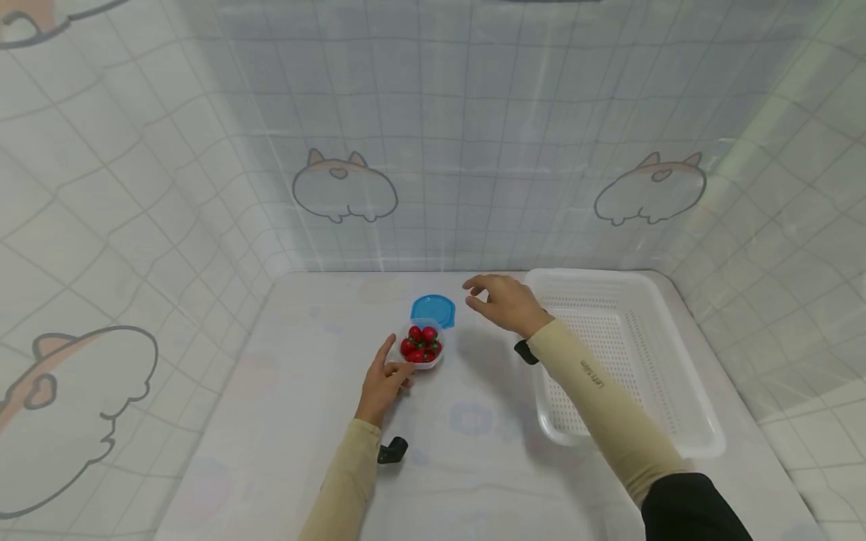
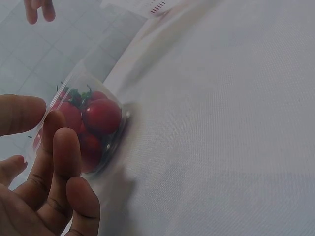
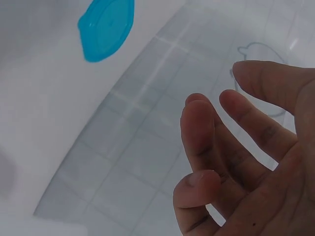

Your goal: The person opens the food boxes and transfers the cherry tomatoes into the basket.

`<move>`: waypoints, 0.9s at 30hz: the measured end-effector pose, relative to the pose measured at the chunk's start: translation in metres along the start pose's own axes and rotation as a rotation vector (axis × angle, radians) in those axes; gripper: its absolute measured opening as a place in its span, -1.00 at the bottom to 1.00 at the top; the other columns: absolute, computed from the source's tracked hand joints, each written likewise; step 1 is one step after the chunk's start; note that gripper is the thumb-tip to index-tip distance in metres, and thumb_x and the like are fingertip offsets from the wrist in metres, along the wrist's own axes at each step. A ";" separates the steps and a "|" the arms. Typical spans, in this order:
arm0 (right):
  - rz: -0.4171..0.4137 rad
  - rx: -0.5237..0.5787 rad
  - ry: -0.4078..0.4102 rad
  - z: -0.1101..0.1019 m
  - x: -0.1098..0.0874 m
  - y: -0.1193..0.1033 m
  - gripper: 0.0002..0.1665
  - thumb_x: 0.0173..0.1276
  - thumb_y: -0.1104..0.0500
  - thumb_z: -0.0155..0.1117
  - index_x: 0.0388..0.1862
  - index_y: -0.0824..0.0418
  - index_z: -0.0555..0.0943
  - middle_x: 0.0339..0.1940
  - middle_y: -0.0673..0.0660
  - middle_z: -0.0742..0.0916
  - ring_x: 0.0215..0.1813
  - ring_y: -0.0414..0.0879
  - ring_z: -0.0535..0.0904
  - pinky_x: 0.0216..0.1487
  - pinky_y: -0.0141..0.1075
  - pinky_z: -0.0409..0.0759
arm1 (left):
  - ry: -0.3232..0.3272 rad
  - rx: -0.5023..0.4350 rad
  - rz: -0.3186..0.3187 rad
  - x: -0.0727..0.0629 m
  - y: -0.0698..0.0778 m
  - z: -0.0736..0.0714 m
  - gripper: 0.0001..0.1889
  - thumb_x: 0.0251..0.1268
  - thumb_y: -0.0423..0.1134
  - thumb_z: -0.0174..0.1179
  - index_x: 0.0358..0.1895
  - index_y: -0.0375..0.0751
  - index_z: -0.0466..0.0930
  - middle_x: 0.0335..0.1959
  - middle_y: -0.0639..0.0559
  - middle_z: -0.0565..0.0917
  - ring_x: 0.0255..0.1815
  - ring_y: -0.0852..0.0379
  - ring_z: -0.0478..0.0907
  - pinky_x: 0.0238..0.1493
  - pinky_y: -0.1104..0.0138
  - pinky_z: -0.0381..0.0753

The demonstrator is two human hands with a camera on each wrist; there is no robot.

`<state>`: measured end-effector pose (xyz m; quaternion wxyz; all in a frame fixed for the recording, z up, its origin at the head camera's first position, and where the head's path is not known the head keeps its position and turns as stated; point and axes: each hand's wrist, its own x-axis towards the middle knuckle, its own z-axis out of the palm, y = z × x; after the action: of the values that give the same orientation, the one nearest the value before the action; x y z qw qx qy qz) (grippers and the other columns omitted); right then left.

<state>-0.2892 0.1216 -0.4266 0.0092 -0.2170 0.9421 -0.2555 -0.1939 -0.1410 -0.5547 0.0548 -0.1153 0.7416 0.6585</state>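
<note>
Your left hand (image 1: 381, 387), fingers parted, is sitting at the tomato tub's (image 1: 426, 366) near-left side, closer than your empty, loose-fingered right hand (image 1: 506, 302).

Enclosed on three sides by pale, grid-lined sheeting (image 1: 467, 113), printed with cartoon animals (image 1: 345, 191), around a light, cloth-covered bench (image 1: 473, 481); softly lit.
</note>
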 end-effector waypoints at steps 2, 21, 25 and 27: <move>-0.010 0.007 -0.005 0.003 0.001 -0.004 -0.59 0.51 -0.04 0.26 0.26 0.02 0.64 0.03 0.02 0.76 -0.13 -0.06 0.65 -0.13 -0.16 0.66 | -0.001 0.000 0.000 0.000 0.000 0.000 -0.19 0.37 -0.17 0.33 0.61 0.24 0.12 -0.16 -0.27 0.70 -0.27 -0.08 0.65 -0.22 0.24 0.52; -0.084 0.036 -0.112 0.033 0.006 -0.028 -0.60 0.49 -0.02 0.27 0.26 -0.03 0.62 0.03 -0.01 0.76 -0.16 -0.14 0.66 -0.19 -0.20 0.64 | -0.012 0.019 0.024 0.002 0.000 -0.002 -0.20 0.40 -0.17 0.31 0.61 0.19 0.12 -0.17 -0.26 0.71 -0.30 -0.07 0.66 -0.24 0.24 0.53; -0.124 0.030 -0.154 0.043 0.007 -0.031 -0.59 0.49 -0.02 0.29 0.27 -0.01 0.61 0.06 0.05 0.76 -0.08 -0.07 0.70 -0.13 -0.14 0.66 | -0.017 0.015 0.027 0.003 -0.001 -0.003 -0.20 0.39 -0.17 0.31 0.62 0.16 0.11 -0.18 -0.28 0.72 -0.29 -0.10 0.66 -0.25 0.24 0.52; -0.143 0.025 -0.166 0.047 0.007 -0.033 -0.59 0.49 -0.01 0.30 0.26 0.00 0.62 0.06 0.07 0.76 -0.03 -0.03 0.71 -0.09 -0.11 0.66 | -0.019 0.019 0.031 0.003 -0.001 -0.003 -0.19 0.39 -0.16 0.32 0.62 0.13 0.11 -0.18 -0.29 0.72 -0.29 -0.12 0.66 -0.27 0.25 0.52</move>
<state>-0.2761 0.0708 -0.4512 0.0715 -0.3041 0.9170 -0.2482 -0.1965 -0.1443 -0.5557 0.0525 -0.0971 0.7489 0.6534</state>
